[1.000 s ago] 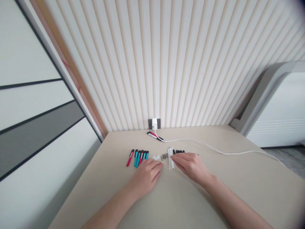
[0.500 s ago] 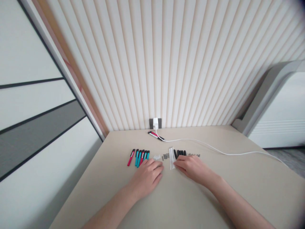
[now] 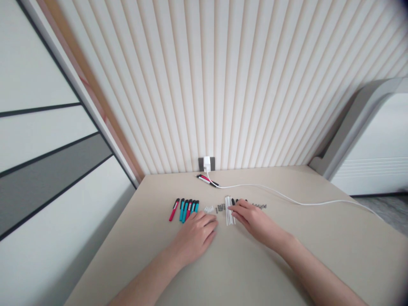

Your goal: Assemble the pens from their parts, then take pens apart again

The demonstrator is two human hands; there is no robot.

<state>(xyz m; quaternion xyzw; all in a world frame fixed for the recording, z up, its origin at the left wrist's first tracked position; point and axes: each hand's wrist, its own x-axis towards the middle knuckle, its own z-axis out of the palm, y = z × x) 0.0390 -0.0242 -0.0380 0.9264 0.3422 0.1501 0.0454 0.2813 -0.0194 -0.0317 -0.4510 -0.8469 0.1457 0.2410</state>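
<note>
Beige tabletop (image 3: 134, 242) holds slim pens (image 3: 184, 210) and white rods (image 3: 228, 210) near both hands (image 3: 195, 238) (image 3: 258, 223).

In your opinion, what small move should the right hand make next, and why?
Probably the right hand should pinch one white stick, because its fingers are already just beside that bundle, while the left hand rests empty on the table.
</note>
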